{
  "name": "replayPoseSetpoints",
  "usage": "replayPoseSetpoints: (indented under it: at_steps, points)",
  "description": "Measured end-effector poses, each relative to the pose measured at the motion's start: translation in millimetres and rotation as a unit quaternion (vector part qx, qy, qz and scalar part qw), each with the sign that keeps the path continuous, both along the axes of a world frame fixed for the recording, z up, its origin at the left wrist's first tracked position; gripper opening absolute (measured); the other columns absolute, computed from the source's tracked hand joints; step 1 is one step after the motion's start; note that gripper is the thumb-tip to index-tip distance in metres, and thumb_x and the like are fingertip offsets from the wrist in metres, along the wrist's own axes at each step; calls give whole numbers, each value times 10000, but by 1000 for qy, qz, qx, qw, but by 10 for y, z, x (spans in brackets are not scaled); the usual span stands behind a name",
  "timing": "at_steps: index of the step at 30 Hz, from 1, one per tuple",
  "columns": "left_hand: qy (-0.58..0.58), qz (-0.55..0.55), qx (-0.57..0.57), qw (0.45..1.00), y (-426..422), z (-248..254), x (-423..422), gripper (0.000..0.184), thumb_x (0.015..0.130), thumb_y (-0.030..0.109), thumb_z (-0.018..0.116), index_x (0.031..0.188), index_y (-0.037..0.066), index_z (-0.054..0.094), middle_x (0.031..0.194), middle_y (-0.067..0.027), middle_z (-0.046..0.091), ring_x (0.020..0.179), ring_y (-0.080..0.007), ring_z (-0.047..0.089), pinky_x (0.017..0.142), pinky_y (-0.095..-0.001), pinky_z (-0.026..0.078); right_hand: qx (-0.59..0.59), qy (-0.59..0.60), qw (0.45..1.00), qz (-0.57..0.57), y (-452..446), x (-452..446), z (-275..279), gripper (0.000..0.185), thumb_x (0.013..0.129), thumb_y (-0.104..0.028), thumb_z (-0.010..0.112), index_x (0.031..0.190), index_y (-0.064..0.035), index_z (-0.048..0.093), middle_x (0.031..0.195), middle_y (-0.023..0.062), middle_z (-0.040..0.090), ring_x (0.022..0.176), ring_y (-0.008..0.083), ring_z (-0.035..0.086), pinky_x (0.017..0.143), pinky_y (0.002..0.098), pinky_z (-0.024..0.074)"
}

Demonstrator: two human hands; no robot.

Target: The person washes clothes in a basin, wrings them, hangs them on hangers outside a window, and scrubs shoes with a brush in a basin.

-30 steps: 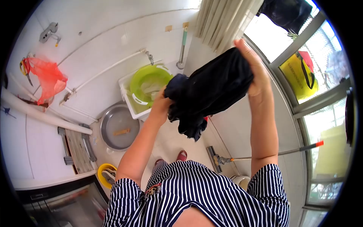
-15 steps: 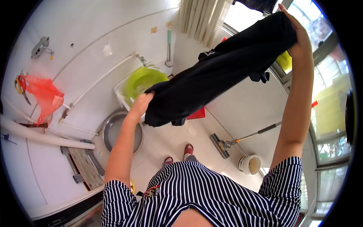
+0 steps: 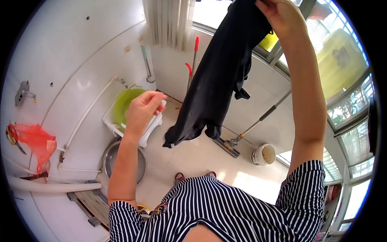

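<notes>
A long black cloth garment (image 3: 217, 76) hangs at a slant from the top of the head view, its lower end loose above the floor. My right hand (image 3: 282, 16) is raised near the window and grips its upper end between thumb and fingers. Left of the garment, my left hand (image 3: 147, 105) is in the air with its fingers curled together, apart from the cloth. Whether anything small is in it cannot be made out. Beneath this hand are a green basin (image 3: 123, 103) and a white sink (image 3: 151, 131).
A metal basin (image 3: 141, 165) stands on the floor at the left. A mop (image 3: 227, 147) leans by the wall beside a white bucket (image 3: 264, 155). A red plastic bag (image 3: 38, 143) hangs on the left wall, and windows (image 3: 352, 137) line the right.
My left hand has let go of the garment, whose lower end now hangs free. My right hand has moved up and left with the other end. The view has turned right.
</notes>
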State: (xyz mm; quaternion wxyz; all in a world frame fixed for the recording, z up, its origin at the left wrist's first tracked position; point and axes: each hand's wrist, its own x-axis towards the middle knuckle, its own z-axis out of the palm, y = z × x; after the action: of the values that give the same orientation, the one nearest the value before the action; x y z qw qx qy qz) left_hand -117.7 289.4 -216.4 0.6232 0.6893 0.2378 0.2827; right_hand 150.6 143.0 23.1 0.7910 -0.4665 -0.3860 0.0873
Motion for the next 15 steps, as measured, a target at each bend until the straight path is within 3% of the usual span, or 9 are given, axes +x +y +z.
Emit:
replayPoseSetpoints:
  at_steps: [1,3,5,7,9,10,13,14,15]
  points:
    - [-79,-65,-29,994,-186,197,89,208,934,197,579,941,8,668,758,-34,641,703,-79,607,607,-205,480,3,-9,1000,-3,-30,-101,0,331,826,58,501,1155,64,542,871,95,580,780,205,594,736,325,521]
    - [-108,-120,-73,984,-520,465,282,183,924,168,597,964,0,658,783,-34,633,679,-81,586,606,-204,481,-5,8,1000,-28,-56,-357,4,344,828,62,490,1169,78,530,894,100,545,815,200,561,808,349,504]
    - [-135,-109,-45,984,-772,564,589,216,898,193,635,994,-1,638,812,-44,627,699,-98,587,630,-224,485,3,-23,997,-79,-119,-602,-45,376,818,64,472,1191,90,516,874,91,509,828,187,528,866,394,481]
    - [-162,-99,-20,982,-948,633,843,273,872,218,672,1024,-2,619,842,-53,622,719,-114,589,653,-244,488,10,-71,996,-57,-207,-591,-101,413,805,46,456,1212,106,496,870,82,485,831,182,508,892,422,459]
    - [-91,0,276,957,-1057,612,1089,447,790,280,754,1074,-1,554,883,-68,603,798,-159,599,710,-295,487,-29,-76,995,-50,-219,-453,-86,458,796,19,450,1243,114,473,861,70,471,820,177,502,896,413,449]
    - [-38,7,289,956,-1129,574,1168,540,725,299,790,1084,10,510,894,-113,596,857,-242,614,771,-352,484,-57,-66,994,-65,-247,-434,-75,494,788,11,448,1269,127,445,894,85,498,824,174,510,881,365,452]
    - [43,15,374,926,-1099,289,1449,496,740,246,759,1102,36,494,870,-147,597,832,-299,616,777,-376,485,-17,-123,987,-100,-398,-557,-163,520,781,19,447,1288,131,429,925,105,530,837,175,528,862,319,458]
    - [42,27,372,927,-976,179,1507,370,767,173,694,1071,45,528,823,-163,591,814,-338,610,770,-403,482,-63,-155,980,-110,-478,-447,-151,534,782,19,442,1305,129,415,989,131,539,865,181,543,852,299,465]
    - [6,32,405,914,-789,118,1517,297,785,143,657,1045,45,551,807,-140,601,795,-309,619,760,-398,485,-62,-151,980,-113,-543,-351,-162,534,782,19,442,1305,129,415,989,131,539,865,181,543,852,299,465]
